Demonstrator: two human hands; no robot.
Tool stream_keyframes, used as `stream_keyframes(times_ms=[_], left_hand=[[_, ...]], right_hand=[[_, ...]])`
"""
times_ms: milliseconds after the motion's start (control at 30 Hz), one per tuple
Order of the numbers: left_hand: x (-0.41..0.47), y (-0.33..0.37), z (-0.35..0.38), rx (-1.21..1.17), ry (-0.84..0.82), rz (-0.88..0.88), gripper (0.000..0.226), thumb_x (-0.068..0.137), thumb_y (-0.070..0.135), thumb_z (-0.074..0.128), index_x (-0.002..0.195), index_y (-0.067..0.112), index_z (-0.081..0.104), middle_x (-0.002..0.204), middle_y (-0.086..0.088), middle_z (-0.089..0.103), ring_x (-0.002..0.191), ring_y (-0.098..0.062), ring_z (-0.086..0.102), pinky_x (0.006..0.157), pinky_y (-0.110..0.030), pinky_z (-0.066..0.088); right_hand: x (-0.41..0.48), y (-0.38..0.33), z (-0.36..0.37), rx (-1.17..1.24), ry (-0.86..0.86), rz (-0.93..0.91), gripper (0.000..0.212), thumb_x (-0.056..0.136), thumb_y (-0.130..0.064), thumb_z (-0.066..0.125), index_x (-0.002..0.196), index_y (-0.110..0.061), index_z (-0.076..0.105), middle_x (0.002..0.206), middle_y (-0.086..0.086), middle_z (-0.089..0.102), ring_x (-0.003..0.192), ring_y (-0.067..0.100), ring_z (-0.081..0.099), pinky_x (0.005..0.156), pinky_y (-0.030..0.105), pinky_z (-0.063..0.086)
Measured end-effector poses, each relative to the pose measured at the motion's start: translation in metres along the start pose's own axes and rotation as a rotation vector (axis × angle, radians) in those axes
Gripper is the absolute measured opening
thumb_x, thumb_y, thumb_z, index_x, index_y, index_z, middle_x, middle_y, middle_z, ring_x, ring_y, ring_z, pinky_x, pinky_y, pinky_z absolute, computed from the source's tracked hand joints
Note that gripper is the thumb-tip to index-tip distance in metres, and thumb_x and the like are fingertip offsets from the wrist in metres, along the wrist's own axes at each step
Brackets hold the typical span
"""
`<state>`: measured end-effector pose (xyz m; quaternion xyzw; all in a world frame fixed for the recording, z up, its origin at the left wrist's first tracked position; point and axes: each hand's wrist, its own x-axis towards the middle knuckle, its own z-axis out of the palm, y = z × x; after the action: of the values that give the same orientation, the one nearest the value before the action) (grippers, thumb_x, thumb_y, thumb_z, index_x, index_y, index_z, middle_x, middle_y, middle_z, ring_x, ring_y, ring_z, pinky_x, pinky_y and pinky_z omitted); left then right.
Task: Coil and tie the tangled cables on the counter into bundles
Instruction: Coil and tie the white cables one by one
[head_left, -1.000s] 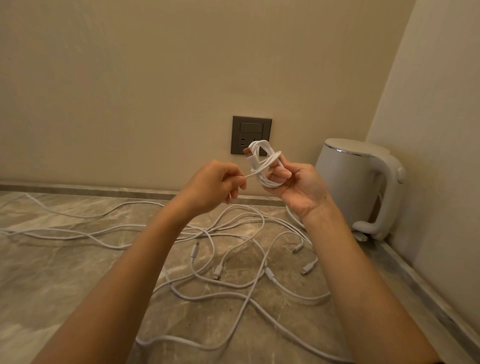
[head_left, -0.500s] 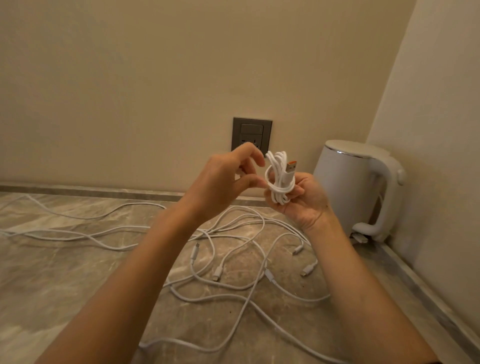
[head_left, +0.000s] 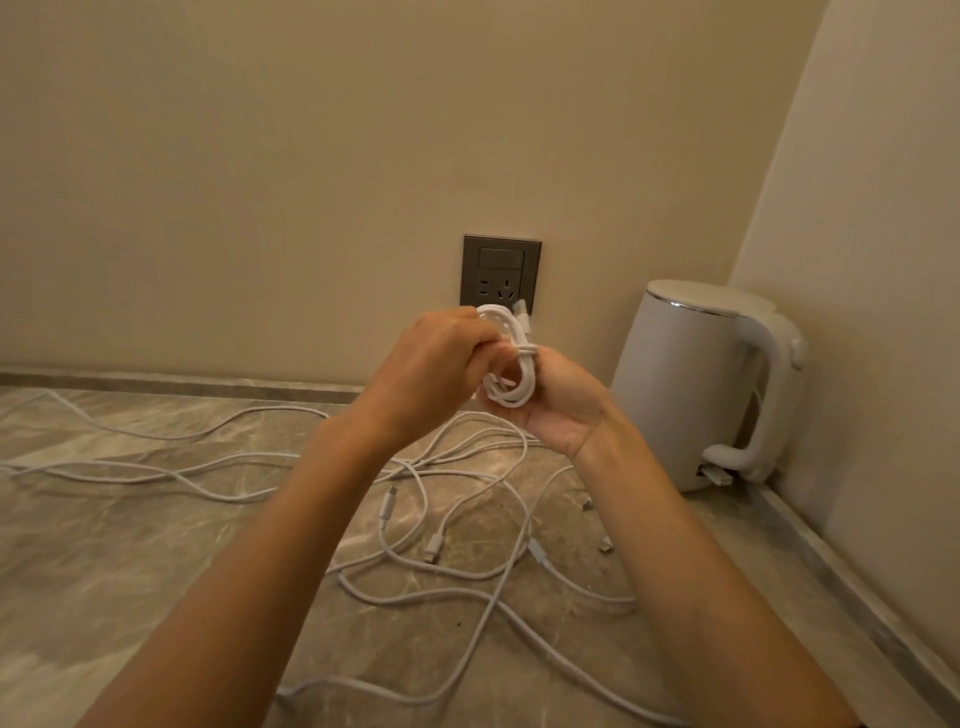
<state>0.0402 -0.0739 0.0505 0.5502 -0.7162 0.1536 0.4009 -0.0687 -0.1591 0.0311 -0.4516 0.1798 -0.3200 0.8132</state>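
A plain beige wall (head_left: 311, 156) meets a glossy, brown-grey marbled stone tabletop (head_left: 130, 561). A grey wall socket (head_left: 501, 275) sits low on the wall, and a smooth white kettle (head_left: 691, 389) with a loop handle stands in the right corner.

I hold the coiled cable (head_left: 511, 387) in the air in front of the socket, above the tabletop. It is a narrow oval of several round white strands. Its long axis is roughly upright, leaning a little left at the top, and turns of the same cable are cinched crosswise round its middle. A connector (head_left: 522, 314) pokes up from the top end.

My left grip (head_left: 431, 364) is curled round the coil's upper left part, knuckles toward me. My right grip (head_left: 561, 405) is clamped on the lower loop, palm turned to me, its fingers mostly hidden behind the coil.

Below, the loose cables (head_left: 457, 571) lie across the tabletop in slack, overlapping curves. They are thin and white, and their small plugs are scattered between my forearms.
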Motion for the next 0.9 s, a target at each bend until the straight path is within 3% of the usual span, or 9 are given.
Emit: stream_keyframes(times_ms=[133, 233, 500, 667, 833, 900], left_hand=[[0.0003, -0.0043, -0.0021, 0.034, -0.008, -0.064, 0.024, 0.091, 0.019, 0.055, 0.091, 0.000, 0.071, 0.086, -0.013, 0.068, 0.073, -0.022, 0.060, 0.072, -0.038, 0.050], [-0.0005, -0.0050, 0.0008, 0.027, -0.006, -0.082, 0.023, 0.091, 0.018, 0.056, 0.089, 0.000, 0.071, 0.085, -0.013, 0.068, 0.072, -0.023, 0.059, 0.071, -0.038, 0.049], [-0.0009, -0.0033, 0.0047, -0.086, 0.057, -0.234, 0.013, 0.089, 0.010, 0.058, 0.096, 0.005, 0.068, 0.087, -0.008, 0.068, 0.075, -0.018, 0.060, 0.073, -0.032, 0.050], [-0.0010, -0.0001, 0.0027, -0.034, 0.108, -0.286, 0.014, 0.084, 0.018, 0.065, 0.091, 0.008, 0.072, 0.080, -0.002, 0.063, 0.070, -0.012, 0.054, 0.060, -0.018, 0.040], [-0.0008, 0.0012, 0.0023, -0.094, 0.001, -0.303, 0.011, 0.085, 0.014, 0.064, 0.092, 0.007, 0.068, 0.087, -0.008, 0.067, 0.079, -0.019, 0.060, 0.076, -0.034, 0.052], [0.0002, 0.0003, 0.0029, -0.094, -0.036, -0.332, 0.010, 0.086, 0.014, 0.063, 0.093, 0.007, 0.065, 0.086, -0.007, 0.065, 0.077, -0.018, 0.058, 0.074, -0.032, 0.051]], right_hand=[[-0.0013, 0.0021, 0.0053, 0.024, -0.061, 0.007, 0.045, 0.099, -0.030, 0.024, 0.092, -0.004, 0.060, 0.068, 0.008, 0.065, 0.058, 0.015, 0.062, 0.062, 0.027, 0.052], [-0.0011, 0.0057, 0.0084, -0.074, -0.107, -0.019, 0.046, 0.099, -0.043, 0.029, 0.094, -0.012, 0.062, 0.066, 0.002, 0.065, 0.058, 0.010, 0.060, 0.059, 0.024, 0.048], [0.0052, 0.0074, 0.0044, -0.092, 0.056, -0.074, 0.043, 0.099, -0.044, 0.035, 0.099, -0.010, 0.062, 0.072, 0.008, 0.065, 0.059, 0.014, 0.060, 0.050, 0.021, 0.047], [0.0048, 0.0076, 0.0076, -0.191, 0.142, -0.153, 0.043, 0.100, -0.043, 0.033, 0.102, -0.011, 0.062, 0.071, 0.007, 0.064, 0.058, 0.014, 0.059, 0.049, 0.022, 0.047], [0.0024, 0.0056, 0.0087, -0.115, 0.177, -0.169, 0.036, 0.099, -0.039, 0.040, 0.098, -0.010, 0.063, 0.077, 0.007, 0.061, 0.057, 0.012, 0.056, 0.048, 0.021, 0.046], [0.0022, 0.0052, 0.0088, -0.120, 0.182, -0.181, 0.035, 0.099, -0.039, 0.042, 0.096, -0.011, 0.063, 0.078, 0.007, 0.061, 0.058, 0.012, 0.055, 0.048, 0.021, 0.046]])
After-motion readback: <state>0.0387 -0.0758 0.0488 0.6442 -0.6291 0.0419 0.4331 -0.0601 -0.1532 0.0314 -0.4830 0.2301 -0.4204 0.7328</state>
